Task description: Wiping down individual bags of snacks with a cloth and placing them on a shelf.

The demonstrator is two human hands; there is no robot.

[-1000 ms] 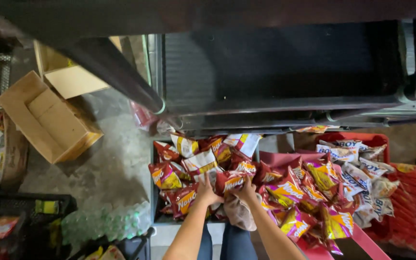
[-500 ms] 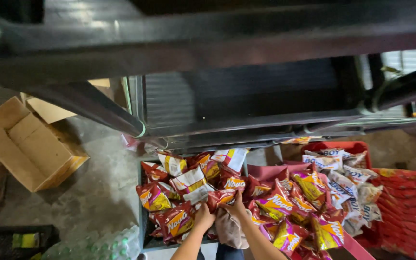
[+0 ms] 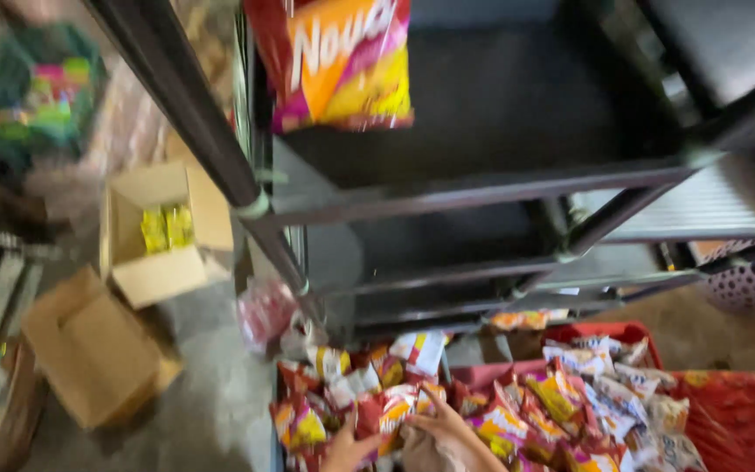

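Resting low in the blurred view, both hands on a heap of small snack packets (image 3: 482, 411) in red, yellow and white wrappers. Left hand (image 3: 349, 450) at the bottom edge, fingers spread narrowly over a red-and-yellow packet (image 3: 303, 426) just to its left; grip not clear enough to tell whether closed around anything. Right hand (image 3: 441, 426) just beside the left, fingers laid loosely open across the packets, thumb toward the left hand, touching wrappers but not visibly clutching one. Beyond the right hand, more packets piled in a red crate (image 3: 631, 332), with a second red crate (image 3: 744, 419) farther to the right. Straight ahead of both hands, a dark metal shelf rack (image 3: 482, 188) with grey shelves. High above the hands, close to the camera, one large snack bag (image 3: 342, 61) in red, orange and yellow. Well off to the left of the left hand, on the concrete floor (image 3: 211, 393), an open cardboard box (image 3: 163, 232) holding yellow packs, and a second, flatter cardboard box (image 3: 93, 350) nearer.
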